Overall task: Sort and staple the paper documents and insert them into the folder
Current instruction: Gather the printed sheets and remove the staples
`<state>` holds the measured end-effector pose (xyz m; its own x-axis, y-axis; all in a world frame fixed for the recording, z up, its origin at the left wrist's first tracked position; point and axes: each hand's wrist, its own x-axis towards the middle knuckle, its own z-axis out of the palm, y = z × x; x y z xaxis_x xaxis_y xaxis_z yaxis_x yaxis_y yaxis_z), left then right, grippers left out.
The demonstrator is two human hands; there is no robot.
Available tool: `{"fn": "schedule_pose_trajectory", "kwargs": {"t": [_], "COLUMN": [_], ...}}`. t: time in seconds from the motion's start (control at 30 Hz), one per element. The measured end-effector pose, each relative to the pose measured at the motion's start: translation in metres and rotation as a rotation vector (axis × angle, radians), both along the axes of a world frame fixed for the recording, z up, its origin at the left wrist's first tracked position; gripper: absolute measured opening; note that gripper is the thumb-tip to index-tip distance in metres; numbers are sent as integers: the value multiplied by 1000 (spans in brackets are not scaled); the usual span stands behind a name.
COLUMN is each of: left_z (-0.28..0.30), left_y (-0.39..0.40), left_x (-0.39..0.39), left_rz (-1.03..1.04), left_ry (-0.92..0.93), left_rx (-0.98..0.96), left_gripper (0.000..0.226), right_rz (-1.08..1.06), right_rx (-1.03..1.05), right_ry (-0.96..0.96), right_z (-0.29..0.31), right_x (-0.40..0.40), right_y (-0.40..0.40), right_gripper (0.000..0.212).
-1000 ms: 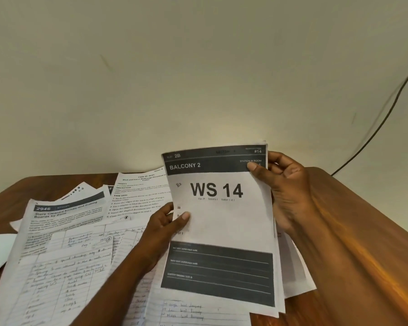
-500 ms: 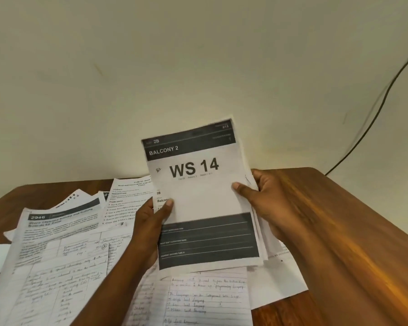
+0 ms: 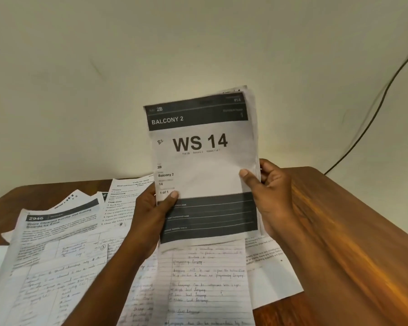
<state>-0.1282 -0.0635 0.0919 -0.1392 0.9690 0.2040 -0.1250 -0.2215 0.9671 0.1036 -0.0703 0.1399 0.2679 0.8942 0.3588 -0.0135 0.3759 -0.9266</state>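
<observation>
Wooden table point(image 3: 339, 243): both hands, left point(image 3: 151, 215) and right point(image 3: 273, 196), pinching upright paper stack point(image 3: 203, 165).

Two bare forearms reach in from the near edge, each ending in a bare hand: the left hand point(image 3: 154, 214) and the right hand point(image 3: 275, 196). No sleeve, watch, ring or glove shows on either. The fingernails are short and unpainted; the thumbnails catch the light.

paper stack point(image 3: 203, 168) raised upright off the table, right hand point(image 3: 272, 198) slid from top corner to mid-edge
</observation>
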Motion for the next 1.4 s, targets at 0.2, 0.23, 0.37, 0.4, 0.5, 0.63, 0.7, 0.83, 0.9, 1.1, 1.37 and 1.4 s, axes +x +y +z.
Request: {"fn": "schedule_pose_trajectory", "kwargs": {"t": [0.2,0.23,0.37,0.4,0.5,0.63,0.7,0.83,0.9,1.1,1.37,1.4], "left_z": [11,12,9,7,1,-7,-11,-13,-14,-10,-4,-5], "left_y": [5,6,14,16,20,25,27,28,28,28,27,26], "left_x": [-13,-17,-30,-33,-36,-41,-43,-44,-43,-44,-48,-46], "left_rz": [148,147,127,127,129,150,156,170,181,280,324,298], "left_ry": [-3,12,130,136,132,101,76,20,-12,-89,-174,-163], "left_rx": [-3,-42,-213,-241,-313,-377,-394,-375,-353,-246,-167,-175], "left_gripper": [21,21,29,29,23,20,23,26,30,39,37,36], "right_rz": [219,241,395,442,536,537,533,589,603,631,511,495], "right_rx": [-118,-145,-325,-371,-440,-455,-475,-551,-577,-686,-651,-636], "right_ry": [-128,-155,-307,-361,-483,-536,-574,-608,-645,-842,-892,-863], "right_z": [0,-2,-11,-13,-22,-36,-38,-38,-39,-44,-48,-48], "right_x": [6,6,3,2,-4,-14,-16,-12,-10,-5,-5,-2], "right_y": [-3,-3,-3,-4,-8,-10,-10,-9,-8,-2,3,5], "right_gripper": [27,26,30,35,48,50,48,47,47,64,76,74]}}
